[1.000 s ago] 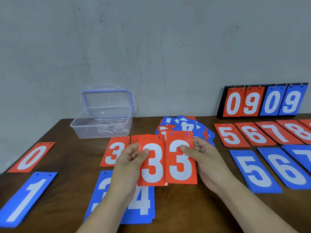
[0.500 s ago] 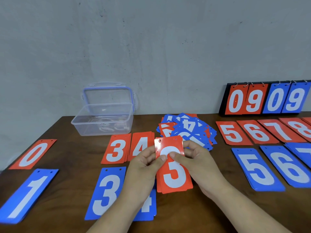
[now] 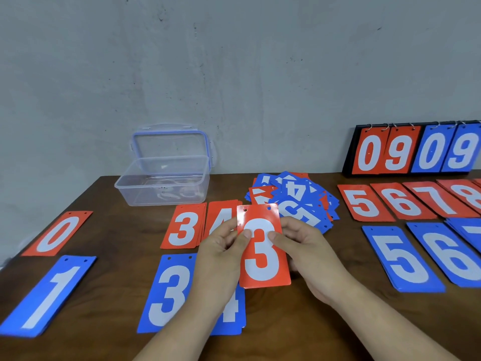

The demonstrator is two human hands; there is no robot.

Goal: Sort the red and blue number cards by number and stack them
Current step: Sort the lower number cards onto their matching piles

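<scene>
Our left grip (image 3: 221,254) and right grip (image 3: 307,246) pinch a glossy red rectangular card reading "3" (image 3: 263,272) by its upper edges, above the dark wooden surface (image 3: 286,321). Just beyond lie a red "3" pile (image 3: 184,225) and a red "4" pile (image 3: 220,213), then a jumbled blue-and-red heap (image 3: 294,196).

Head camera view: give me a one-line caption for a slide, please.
A red 3 card pinched by the left hand and right hand over the wooden table, near the red 3 pile.
</scene>
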